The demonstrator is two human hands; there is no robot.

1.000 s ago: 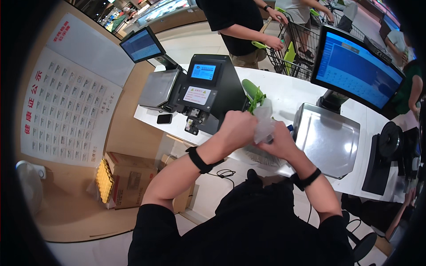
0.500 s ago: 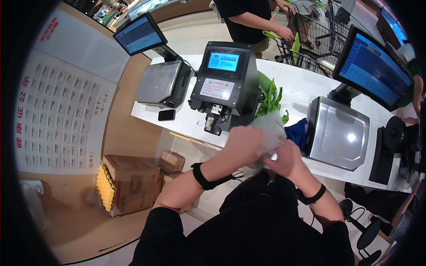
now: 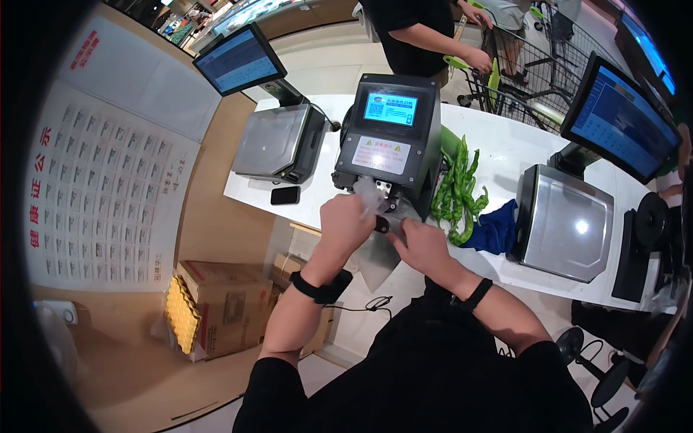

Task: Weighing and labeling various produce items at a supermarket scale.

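Note:
My left hand (image 3: 348,222) is closed on the gathered top of a clear plastic bag (image 3: 375,265), at the front slot of a black bag-sealing machine (image 3: 390,130) with a small lit screen. Just right of it, my right hand (image 3: 427,249) grips the same bag with bent fingers. The bag hangs down past the counter edge between the hands; what it contains is hard to make out. Long green peppers (image 3: 459,191) lie right of the machine, beyond my right hand. A crumpled blue cloth (image 3: 495,229) sits beside them.
Flat scales stand left (image 3: 273,141) and right (image 3: 567,220) on the white counter (image 3: 498,137), each with a monitor. A black phone (image 3: 285,195) lies near the front edge. Cardboard boxes (image 3: 227,307) sit below left. Across the counter, a person (image 3: 415,32) stands by a shopping cart (image 3: 527,65).
Both hands have moved left with the plastic bag, from in front of the peppers to the sealing machine's slot. The peppers and blue cloth show more fully. My view has shifted slightly.

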